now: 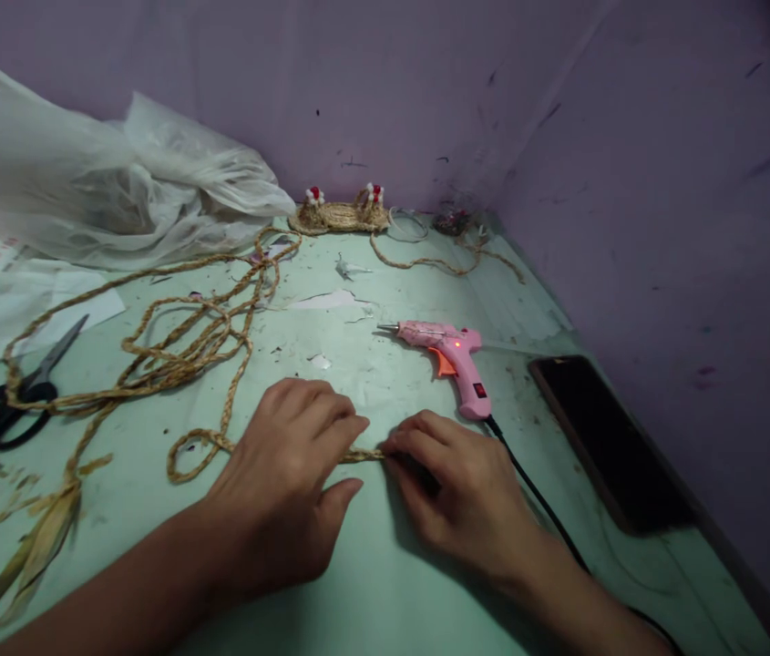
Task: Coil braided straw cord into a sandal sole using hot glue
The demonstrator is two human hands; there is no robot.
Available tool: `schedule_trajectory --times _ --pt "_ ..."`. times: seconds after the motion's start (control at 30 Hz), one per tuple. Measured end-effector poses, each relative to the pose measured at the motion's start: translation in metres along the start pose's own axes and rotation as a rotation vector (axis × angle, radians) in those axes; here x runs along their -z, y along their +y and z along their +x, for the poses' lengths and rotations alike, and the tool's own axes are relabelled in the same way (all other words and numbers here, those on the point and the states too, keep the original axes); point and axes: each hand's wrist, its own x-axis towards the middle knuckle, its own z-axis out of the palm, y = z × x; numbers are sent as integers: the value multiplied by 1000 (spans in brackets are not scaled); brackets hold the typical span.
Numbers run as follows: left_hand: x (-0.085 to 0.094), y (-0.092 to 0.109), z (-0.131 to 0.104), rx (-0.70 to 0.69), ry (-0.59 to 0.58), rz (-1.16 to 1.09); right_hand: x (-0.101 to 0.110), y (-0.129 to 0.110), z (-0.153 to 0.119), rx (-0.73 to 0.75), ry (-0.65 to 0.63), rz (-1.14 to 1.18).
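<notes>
A straw-coloured braided rope [364,455] runs across the tabletop between my two hands. My left hand [289,474] rests palm down over the rope, its thumb spread away from the fingers; what lies under the palm is hidden. To its right, my right hand [463,483] pinches the rope near its end between thumb and fingertips. From the left hand the rope leads off into a small loop and a loose tangle at the left, finishing in frayed dry strands [60,515]. Beyond my right hand lies a pink glue gun [449,351] with its light lit.
Black-handled scissors [25,396] lie at the left, partly under the rope. Behind them sits a crumpled white plastic bag [145,182]. A woven piece with red and white beads [340,216] stands by the wall. A dark phone [610,442] and the glue gun's cord [539,492] are at right.
</notes>
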Motion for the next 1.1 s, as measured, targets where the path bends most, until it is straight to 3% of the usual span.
schedule_trajectory --times 0.13,0.33,0.63,0.87,1.1 --pt "6 -10 -3 20 -14 10 5 2 -1 -32 -3 -56" --pt "-1 -15 -8 19 1 -7 4 -5 3 12 50 -34" --pt "-2 -16 -11 67 6 -80 -5 -8 18 61 -104 -73" --pt "2 -24 -18 87 34 -71 -13 -7 17 68 -15 5" --pt "1 -28 -17 87 34 -66 -14 -9 18 52 -5 16"
